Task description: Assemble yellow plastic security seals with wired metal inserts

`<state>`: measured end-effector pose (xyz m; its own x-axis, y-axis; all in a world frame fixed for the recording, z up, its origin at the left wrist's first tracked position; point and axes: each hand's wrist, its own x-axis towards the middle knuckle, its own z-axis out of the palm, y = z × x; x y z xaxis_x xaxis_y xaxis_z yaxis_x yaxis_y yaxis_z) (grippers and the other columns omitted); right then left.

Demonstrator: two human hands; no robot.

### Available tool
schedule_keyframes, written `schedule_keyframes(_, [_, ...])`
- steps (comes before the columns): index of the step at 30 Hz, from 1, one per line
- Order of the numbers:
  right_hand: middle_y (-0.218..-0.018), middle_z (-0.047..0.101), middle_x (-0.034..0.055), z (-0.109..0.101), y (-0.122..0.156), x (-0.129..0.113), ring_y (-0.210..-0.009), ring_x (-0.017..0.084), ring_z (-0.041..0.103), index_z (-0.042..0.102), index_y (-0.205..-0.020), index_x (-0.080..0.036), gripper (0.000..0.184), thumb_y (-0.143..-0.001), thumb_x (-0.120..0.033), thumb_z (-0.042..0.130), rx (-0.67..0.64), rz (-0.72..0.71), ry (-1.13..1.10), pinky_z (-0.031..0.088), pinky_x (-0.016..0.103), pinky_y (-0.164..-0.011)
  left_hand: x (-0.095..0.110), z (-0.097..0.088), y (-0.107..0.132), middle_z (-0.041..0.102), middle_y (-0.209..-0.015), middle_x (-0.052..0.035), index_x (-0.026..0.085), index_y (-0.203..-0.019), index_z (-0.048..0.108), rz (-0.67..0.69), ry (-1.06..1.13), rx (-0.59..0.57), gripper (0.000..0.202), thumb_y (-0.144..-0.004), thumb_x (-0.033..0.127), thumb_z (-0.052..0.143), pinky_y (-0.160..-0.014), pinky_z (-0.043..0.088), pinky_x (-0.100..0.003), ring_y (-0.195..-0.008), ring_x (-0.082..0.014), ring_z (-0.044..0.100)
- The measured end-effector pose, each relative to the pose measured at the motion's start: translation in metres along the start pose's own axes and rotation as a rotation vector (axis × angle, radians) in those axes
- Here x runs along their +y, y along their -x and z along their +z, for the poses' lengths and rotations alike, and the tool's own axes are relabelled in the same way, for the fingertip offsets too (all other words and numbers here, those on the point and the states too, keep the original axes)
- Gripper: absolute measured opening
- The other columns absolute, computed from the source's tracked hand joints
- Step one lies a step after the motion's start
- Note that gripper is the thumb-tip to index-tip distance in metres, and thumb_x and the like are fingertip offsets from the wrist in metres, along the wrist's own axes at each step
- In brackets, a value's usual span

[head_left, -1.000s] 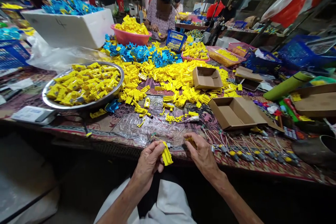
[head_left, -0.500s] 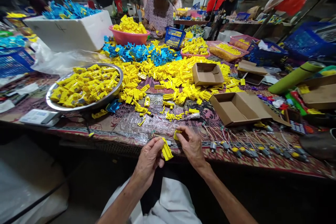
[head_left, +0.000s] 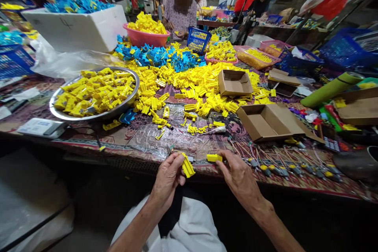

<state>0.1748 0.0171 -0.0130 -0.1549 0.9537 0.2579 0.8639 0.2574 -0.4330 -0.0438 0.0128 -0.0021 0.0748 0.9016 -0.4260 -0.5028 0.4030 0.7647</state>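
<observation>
In my left hand (head_left: 169,173), a yellow plastic housing piece (head_left: 188,166) is pinched between thumb and fingers, tilted over the table's front edge. Thin wires with a small green end (head_left: 172,149) stick up behind those fingers. A little grey part shows beside the housing piece. To the right, the fingertips of my right hand (head_left: 240,173) are closed on the end of a second yellow plastic piece (head_left: 213,158), low over the table edge. Small motors with wires (head_left: 277,170) lie in a row just right of that hand, which covers some of them.
Behind lies a large heap of yellow pieces (head_left: 189,78) with blue parts (head_left: 159,58). A metal bowl (head_left: 54,112) of yellow pieces stands left, near a white device (head_left: 41,127). Open cardboard boxes (head_left: 265,124) are at right. A person (head_left: 181,12) sits opposite.
My right hand has moved right, away from my left hand, and the second yellow piece has shifted right with it. My left hand keeps its hold, nearly still.
</observation>
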Motion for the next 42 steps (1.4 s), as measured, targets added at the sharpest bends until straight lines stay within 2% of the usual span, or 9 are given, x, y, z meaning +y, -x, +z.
schedule_keyframes(3, [-0.098, 0.068, 0.0072, -0.004, 0.004, 0.003, -0.089, 0.026, 0.065, 0.057, -0.103, -0.022, 0.012, -0.093, -0.022, 0.049, -0.085, 0.042, -0.003, 0.050, 0.038, -0.077, -0.001, 0.000, 0.000, 0.055, -0.073, 0.0015, 0.015, -0.093, 0.065, 0.009, 0.005, 0.002, 0.030, -0.079, 0.040, 0.073, -0.039, 0.038, -0.014, -0.055, -0.0062, 0.046])
schedule_keyframes(6, [-0.094, 0.069, 0.0054, -0.010, 0.006, -0.001, -0.085, 0.024, 0.067, 0.056, -0.101, -0.023, 0.010, -0.092, -0.024, 0.052, -0.111, 0.142, -0.110, 0.050, 0.036, -0.075, -0.001, 0.001, 0.001, 0.056, -0.074, 0.0009, 0.015, -0.094, 0.065, 0.009, 0.017, 0.013, 0.031, -0.078, 0.039, 0.074, -0.039, 0.039, -0.014, -0.057, -0.0066, 0.048])
schedule_keyframes(11, [-0.096, 0.070, 0.0055, -0.017, 0.012, -0.036, -0.082, 0.020, 0.069, 0.057, -0.103, -0.023, 0.020, -0.089, -0.036, 0.061, -0.025, 0.312, -0.512, 0.055, 0.027, -0.070, -0.001, 0.007, 0.003, 0.059, -0.079, -0.0001, 0.015, -0.096, 0.064, 0.003, 0.048, 0.035, 0.032, -0.076, 0.038, 0.076, -0.044, 0.046, -0.015, -0.062, -0.0081, 0.054])
schedule_keyframes(15, [-0.083, 0.070, 0.0037, 0.000, 0.018, -0.071, -0.069, 0.017, 0.069, 0.058, -0.096, -0.022, 0.015, -0.088, -0.034, 0.062, 0.013, 0.310, -0.644, 0.055, 0.025, -0.062, -0.003, 0.012, 0.004, 0.059, -0.083, 0.0000, 0.017, -0.097, 0.064, 0.012, 0.079, 0.034, 0.031, -0.076, 0.037, 0.076, -0.049, 0.049, -0.015, -0.065, -0.0081, 0.056])
schedule_keyframes(18, [-0.081, 0.071, 0.0031, 0.016, 0.021, -0.083, -0.067, 0.017, 0.069, 0.058, -0.093, -0.022, 0.010, -0.087, -0.031, 0.060, 0.066, 0.318, -0.625, 0.055, 0.026, -0.061, -0.005, 0.014, 0.005, 0.060, -0.084, -0.0003, 0.017, -0.096, 0.063, 0.007, 0.087, 0.048, 0.034, -0.074, 0.038, 0.078, -0.054, 0.053, -0.018, -0.067, -0.0088, 0.058])
schedule_keyframes(23, [-0.079, 0.071, 0.0014, 0.022, 0.022, -0.085, -0.064, 0.017, 0.067, 0.059, -0.090, -0.023, 0.007, -0.086, -0.029, 0.060, 0.121, 0.336, -0.547, 0.054, 0.026, -0.061, -0.005, 0.016, 0.005, 0.062, -0.086, -0.0012, 0.016, -0.097, 0.062, 0.017, 0.087, 0.080, 0.034, -0.074, 0.035, 0.078, -0.061, 0.056, -0.022, -0.071, -0.0111, 0.061])
schedule_keyframes(29, [-0.079, 0.070, 0.0011, 0.022, 0.021, -0.087, -0.064, 0.016, 0.066, 0.060, -0.090, -0.023, 0.008, -0.087, -0.030, 0.060, 0.123, 0.342, -0.524, 0.053, 0.026, -0.061, -0.005, 0.016, 0.007, 0.063, -0.087, -0.0015, 0.017, -0.097, 0.063, 0.011, 0.097, 0.069, 0.031, -0.076, 0.034, 0.077, -0.064, 0.055, -0.022, -0.074, -0.0116, 0.061])
schedule_keyframes(42, [-0.081, 0.073, 0.0036, 0.030, 0.021, -0.085, -0.066, 0.018, 0.069, 0.062, -0.091, -0.021, 0.015, -0.086, -0.035, 0.063, 0.127, 0.411, -0.631, 0.055, 0.026, -0.061, -0.008, 0.011, 0.006, 0.067, -0.087, -0.0006, 0.019, -0.097, 0.069, 0.052, 0.000, 0.055, 0.026, -0.077, 0.035, 0.075, -0.069, 0.054, -0.021, -0.075, -0.0119, 0.064])
